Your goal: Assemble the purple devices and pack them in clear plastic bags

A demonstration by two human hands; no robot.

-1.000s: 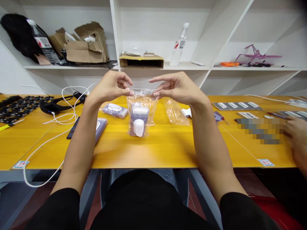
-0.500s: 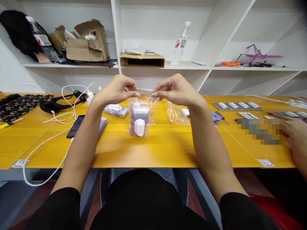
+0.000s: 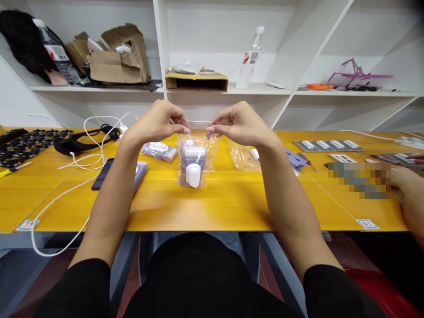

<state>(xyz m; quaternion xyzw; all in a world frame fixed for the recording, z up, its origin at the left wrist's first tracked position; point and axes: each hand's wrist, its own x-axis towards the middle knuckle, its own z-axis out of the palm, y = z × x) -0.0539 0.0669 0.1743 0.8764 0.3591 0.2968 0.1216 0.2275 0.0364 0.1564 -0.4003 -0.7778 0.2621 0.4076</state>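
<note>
A clear plastic bag [image 3: 210, 154] stands upright between my hands. Inside it is a purple-grey device [image 3: 184, 170] with a pale roller-like top and a white ribbed piece [image 3: 193, 175] in front. My left hand [image 3: 165, 120] pinches the bag's upper left edge between thumb and fingers. At the upper right edge, my right hand [image 3: 236, 123] pinches it the same way, and the top edge is stretched taut between them. Left of the bag lies a wrapped purple-grey device [image 3: 159, 151]. Another clear bag [image 3: 243, 159] with a small white piece lies by my right wrist.
By my left forearm are a dark phone [image 3: 103, 174], white cables [image 3: 53, 194] and a black headset [image 3: 77, 145]. A grey strip with white parts [image 3: 328, 145] lies right. Another person's hand [image 3: 406, 179] works at the far right. Shelves hold a bottle [image 3: 249, 59] and cardboard box [image 3: 196, 83].
My hands keep hold of the bag's top edge, nearly unmoved. The other person's hand at the far right has shifted, and the view has moved slightly.
</note>
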